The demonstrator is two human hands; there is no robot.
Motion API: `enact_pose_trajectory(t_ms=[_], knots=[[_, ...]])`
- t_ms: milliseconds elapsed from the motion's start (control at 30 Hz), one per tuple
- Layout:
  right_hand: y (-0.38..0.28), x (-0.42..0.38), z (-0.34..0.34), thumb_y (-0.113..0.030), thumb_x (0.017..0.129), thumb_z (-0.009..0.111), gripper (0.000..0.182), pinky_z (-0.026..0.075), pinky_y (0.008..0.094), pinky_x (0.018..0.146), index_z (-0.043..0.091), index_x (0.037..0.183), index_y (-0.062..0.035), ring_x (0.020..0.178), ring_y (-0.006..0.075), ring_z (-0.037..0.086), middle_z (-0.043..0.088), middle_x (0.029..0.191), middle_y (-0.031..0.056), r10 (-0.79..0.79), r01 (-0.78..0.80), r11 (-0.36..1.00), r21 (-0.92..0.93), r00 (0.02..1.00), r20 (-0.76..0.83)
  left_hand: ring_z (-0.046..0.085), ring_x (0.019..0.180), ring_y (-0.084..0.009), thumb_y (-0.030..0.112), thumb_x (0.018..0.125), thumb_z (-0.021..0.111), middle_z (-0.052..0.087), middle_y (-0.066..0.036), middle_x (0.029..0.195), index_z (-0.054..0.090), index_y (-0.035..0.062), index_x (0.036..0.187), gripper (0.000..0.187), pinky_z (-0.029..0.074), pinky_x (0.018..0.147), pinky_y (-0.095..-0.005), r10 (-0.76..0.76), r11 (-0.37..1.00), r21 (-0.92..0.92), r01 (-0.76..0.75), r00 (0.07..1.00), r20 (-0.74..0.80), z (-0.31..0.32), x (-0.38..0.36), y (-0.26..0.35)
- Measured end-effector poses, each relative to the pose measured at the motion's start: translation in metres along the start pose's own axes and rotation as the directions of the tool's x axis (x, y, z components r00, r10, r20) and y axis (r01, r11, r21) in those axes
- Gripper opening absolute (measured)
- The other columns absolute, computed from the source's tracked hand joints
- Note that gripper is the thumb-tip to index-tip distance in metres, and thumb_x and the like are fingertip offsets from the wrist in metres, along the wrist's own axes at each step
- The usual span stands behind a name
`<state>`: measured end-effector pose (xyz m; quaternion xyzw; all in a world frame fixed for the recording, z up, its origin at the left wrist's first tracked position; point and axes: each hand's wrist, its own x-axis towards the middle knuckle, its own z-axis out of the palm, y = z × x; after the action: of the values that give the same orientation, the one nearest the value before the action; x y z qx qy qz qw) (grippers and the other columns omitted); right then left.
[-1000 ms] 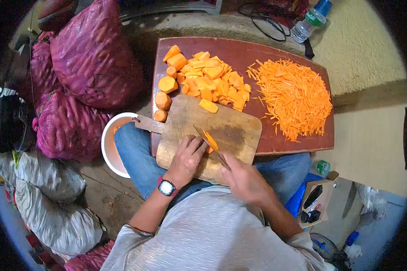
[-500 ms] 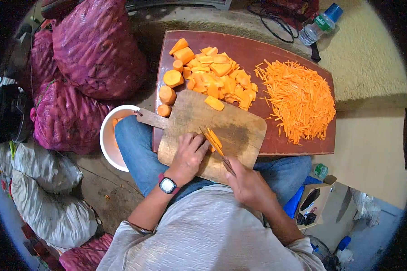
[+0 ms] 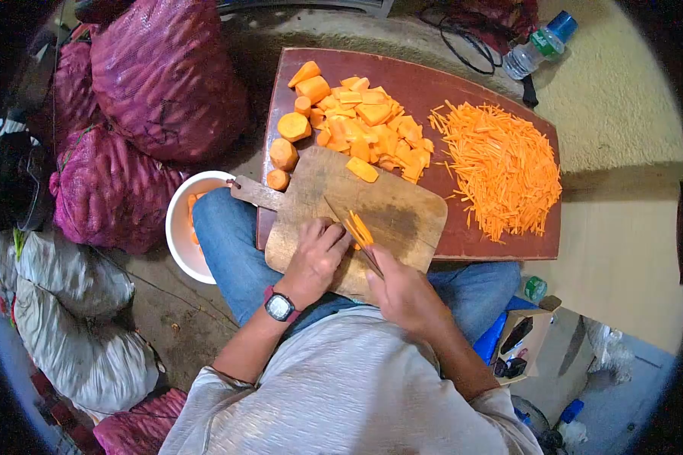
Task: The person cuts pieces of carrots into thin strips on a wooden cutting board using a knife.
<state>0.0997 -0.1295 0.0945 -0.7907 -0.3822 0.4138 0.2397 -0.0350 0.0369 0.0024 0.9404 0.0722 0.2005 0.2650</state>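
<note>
My right hand (image 3: 406, 292) is wrapped round the handle of a knife (image 3: 376, 265), its blade pointing up and left over a wooden cutting board (image 3: 303, 186). Beside the blade my left hand (image 3: 316, 256), bent at the fingers, presses down on carrot that is mostly hidden under the fingertips. Thin carrot strips (image 3: 359, 229) lie against the right side of the blade. A single carrot slice (image 3: 362, 169) rests at the board's far edge. Behind it is a heap of carrot slices (image 3: 376, 114), and a large mound of shredded carrot (image 3: 501, 171) sits to the right.
The board overlaps a dark red tabletop (image 3: 425, 76) and my lap. Several carrot chunks (image 3: 294, 127) line its left side. A white bucket (image 3: 176, 227) stands by my left knee. Full purple mesh sacks (image 3: 167, 83) fill the left. A plastic bottle (image 3: 535, 53) lies behind the table.
The knife and my right hand have shifted slightly left and toward me, and the strips beside the blade have moved a little. My left hand stays nearly in place.
</note>
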Motion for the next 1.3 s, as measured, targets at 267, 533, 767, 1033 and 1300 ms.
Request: enact_pose_trajectory(t_ms=[267, 533, 767, 1033, 1300], knots=[[0.010, -0.014, -0.005, -0.017, 0.109, 0.059, 0.040, 0.056, 0.0590, 0.089, 0.053, 0.145, 0.0004, 0.110, 0.0575, 0.068, 0.071, 0.114, 0.0363, -0.069, 0.070, 0.997, 0.033, 0.997, -0.018, 0.059, 0.116, -0.0353, 0.008, 0.086, 0.070, 0.065, -0.014, 0.117, 0.071, -0.0029, 0.125, 0.040, 0.047, 0.100, -0.0503, -0.018, 1.000, 0.011, 0.018, 1.000, -0.011, 0.004, -0.005, -0.001], [0.002, -0.006, -0.009, -0.016, 0.108, 0.061, 0.041, 0.056, 0.0589, 0.088, 0.053, 0.145, 0.0006, 0.108, 0.0570, 0.069, 0.071, 0.112, 0.0375, -0.059, 0.060, 0.998, 0.036, 0.998, -0.018, 0.060, 0.117, -0.0352, 0.008, 0.085, 0.070, 0.064, -0.015, 0.115, 0.070, -0.0024, 0.123, 0.039, 0.045, 0.101, -0.0505, -0.001, 0.999, 0.044, 0.003, 0.999, -0.044, 0.003, -0.002, 0.001], [0.001, 0.002, -0.002, -0.014, 0.108, 0.063, 0.040, 0.057, 0.0582, 0.085, 0.054, 0.143, 0.0019, 0.105, 0.0570, 0.070, 0.071, 0.109, 0.0374, -0.026, 0.026, 1.000, 0.013, 0.999, -0.026, 0.060, 0.116, -0.0352, 0.010, 0.086, 0.069, 0.065, -0.015, 0.113, 0.070, -0.0021, 0.121, 0.037, 0.043, 0.103, -0.0508, -0.009, 1.000, 0.027, 0.010, 0.999, -0.044, 0.005, -0.004, 0.000], [-0.004, 0.003, 0.002, -0.014, 0.107, 0.063, 0.040, 0.056, 0.0592, 0.089, 0.054, 0.143, 0.0013, 0.107, 0.0574, 0.069, 0.071, 0.112, 0.0374, -0.047, 0.048, 0.999, 0.020, 0.997, -0.059, 0.060, 0.116, -0.0347, 0.011, 0.086, 0.071, 0.065, -0.014, 0.115, 0.071, -0.0019, 0.121, 0.037, 0.043, 0.103, -0.0507, -0.002, 0.999, 0.044, 0.005, 0.999, -0.050, 0.006, -0.004, -0.002], [0.001, 0.009, -0.002, -0.018, 0.109, 0.061, 0.041, 0.054, 0.0614, 0.091, 0.052, 0.144, 0.0009, 0.110, 0.0591, 0.067, 0.070, 0.118, 0.0381, -0.065, 0.064, 0.998, -0.004, 0.997, -0.037, 0.059, 0.116, -0.0359, 0.004, 0.075, 0.079, 0.065, -0.015, 0.116, 0.069, -0.0004, 0.120, 0.046, 0.044, 0.102, -0.0516, -0.037, 0.999, -0.021, 0.035, 0.993, -0.114, 0.005, -0.002, 0.000]])
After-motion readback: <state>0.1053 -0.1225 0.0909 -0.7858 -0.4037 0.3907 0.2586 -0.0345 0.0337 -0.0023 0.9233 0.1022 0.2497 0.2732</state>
